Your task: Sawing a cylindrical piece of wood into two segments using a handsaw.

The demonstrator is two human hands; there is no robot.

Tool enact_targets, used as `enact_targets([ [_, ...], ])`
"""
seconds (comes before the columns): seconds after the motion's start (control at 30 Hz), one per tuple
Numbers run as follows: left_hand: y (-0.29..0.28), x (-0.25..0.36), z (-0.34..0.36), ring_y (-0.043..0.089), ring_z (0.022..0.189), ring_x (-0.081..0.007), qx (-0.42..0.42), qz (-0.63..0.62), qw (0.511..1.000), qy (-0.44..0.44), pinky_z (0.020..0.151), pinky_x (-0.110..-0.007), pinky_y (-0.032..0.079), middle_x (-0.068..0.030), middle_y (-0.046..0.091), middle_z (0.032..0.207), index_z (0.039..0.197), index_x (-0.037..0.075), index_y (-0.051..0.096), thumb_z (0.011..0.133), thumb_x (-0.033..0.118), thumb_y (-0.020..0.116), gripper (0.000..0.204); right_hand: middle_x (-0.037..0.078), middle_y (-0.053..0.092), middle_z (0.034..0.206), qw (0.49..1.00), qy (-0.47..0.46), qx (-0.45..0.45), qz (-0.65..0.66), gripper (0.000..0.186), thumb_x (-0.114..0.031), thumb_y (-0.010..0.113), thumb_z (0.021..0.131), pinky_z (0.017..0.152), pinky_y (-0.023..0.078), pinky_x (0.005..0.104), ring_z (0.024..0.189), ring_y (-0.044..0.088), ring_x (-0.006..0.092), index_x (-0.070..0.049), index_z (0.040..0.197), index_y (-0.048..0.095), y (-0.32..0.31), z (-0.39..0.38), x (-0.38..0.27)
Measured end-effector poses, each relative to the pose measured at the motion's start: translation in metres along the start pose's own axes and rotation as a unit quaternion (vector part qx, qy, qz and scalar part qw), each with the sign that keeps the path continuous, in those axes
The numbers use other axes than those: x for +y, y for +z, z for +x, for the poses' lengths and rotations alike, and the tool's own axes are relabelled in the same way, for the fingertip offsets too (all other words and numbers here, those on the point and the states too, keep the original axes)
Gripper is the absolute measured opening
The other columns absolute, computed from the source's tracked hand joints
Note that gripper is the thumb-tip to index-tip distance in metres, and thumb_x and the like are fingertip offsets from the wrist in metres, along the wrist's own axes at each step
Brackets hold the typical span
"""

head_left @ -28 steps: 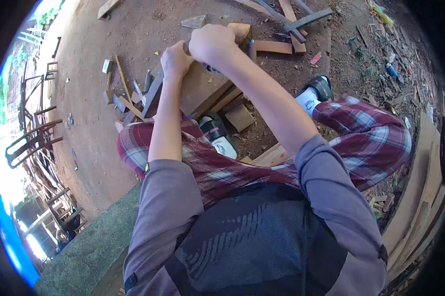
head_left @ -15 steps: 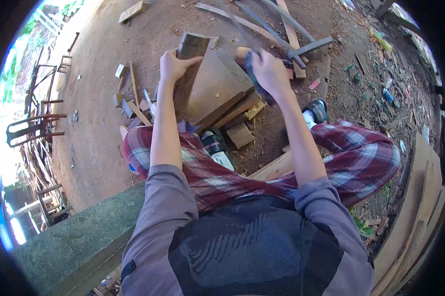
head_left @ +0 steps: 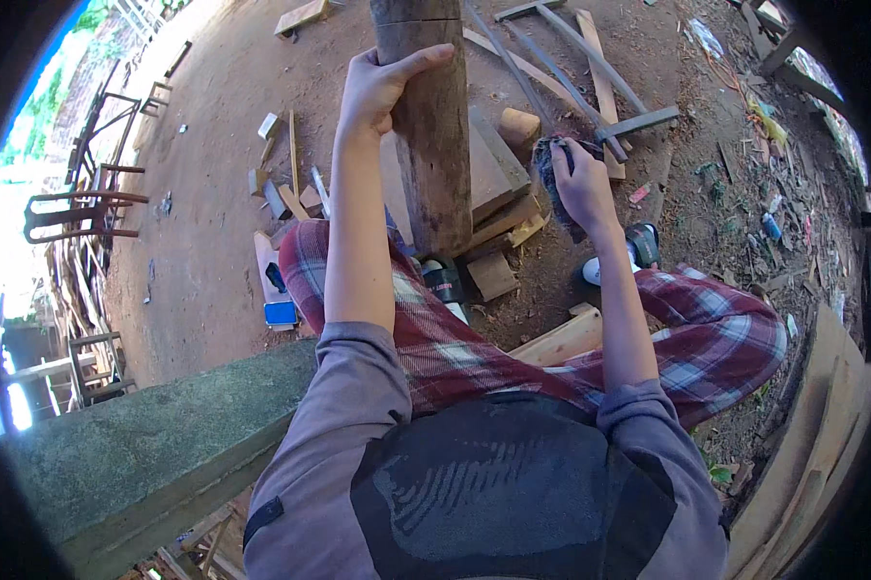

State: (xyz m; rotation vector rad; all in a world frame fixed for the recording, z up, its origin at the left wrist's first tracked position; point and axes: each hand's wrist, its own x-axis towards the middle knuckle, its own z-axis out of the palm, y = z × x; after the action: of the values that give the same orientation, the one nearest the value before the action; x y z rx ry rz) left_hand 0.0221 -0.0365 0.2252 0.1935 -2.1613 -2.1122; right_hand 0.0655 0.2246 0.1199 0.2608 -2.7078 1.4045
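My left hand [head_left: 382,82] grips a long, dark, weathered wooden piece [head_left: 430,155], held raised with its top running out of view and its lower end near a wooden block [head_left: 484,169]. My thumb lies across its face. My right hand [head_left: 582,184] is closed on a dark, bristly, fuzzy pad or brush [head_left: 556,193], a short way right of the weathered piece; its exact kind I cannot make out. A light cylindrical offcut [head_left: 520,126] lies behind, between my hands.
Metal bars [head_left: 590,68] and planks lie ahead, offcuts [head_left: 283,201] and a blue-screened device [head_left: 281,312] at left. A mossy concrete ledge [head_left: 165,435] is at lower left, chair frames [head_left: 83,217] far left, leaning boards [head_left: 802,425] at right, litter beyond my right leg.
The weathered piece has risen upright in my left hand and moved right and away from me. My right hand, with the fuzzy pad, has moved right and down from the block.
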Motion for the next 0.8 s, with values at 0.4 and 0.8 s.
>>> enact_targets([
  [0.4,-0.002,-0.005,-0.002,0.07,0.077,-0.0192,-0.016,-0.003,1.0,0.008,0.073,-0.032,0.057,-0.0132,0.071,0.089,0.095,-0.007,0.068,0.063,0.026,0.089,0.05,0.028,0.063,0.083,0.999,-0.034,-0.009,-0.013,0.028,-0.025,0.051,0.095,0.071,0.046,0.0491,0.081,0.062,0.044,0.002,0.098,0.059,0.003,-0.001,-0.008],
  [0.8,-0.003,-0.024,0.01,0.07,0.076,-0.0191,-0.008,0.037,0.999,-0.027,0.071,-0.033,0.057,-0.0136,0.071,0.089,0.095,-0.007,0.067,0.063,0.026,0.089,0.051,0.028,0.064,0.088,0.998,0.0,-0.013,-0.056,0.031,-0.023,0.053,0.095,0.073,0.048,0.0457,0.085,0.063,0.0422,0.004,0.107,0.061,0.007,0.003,0.005],
])
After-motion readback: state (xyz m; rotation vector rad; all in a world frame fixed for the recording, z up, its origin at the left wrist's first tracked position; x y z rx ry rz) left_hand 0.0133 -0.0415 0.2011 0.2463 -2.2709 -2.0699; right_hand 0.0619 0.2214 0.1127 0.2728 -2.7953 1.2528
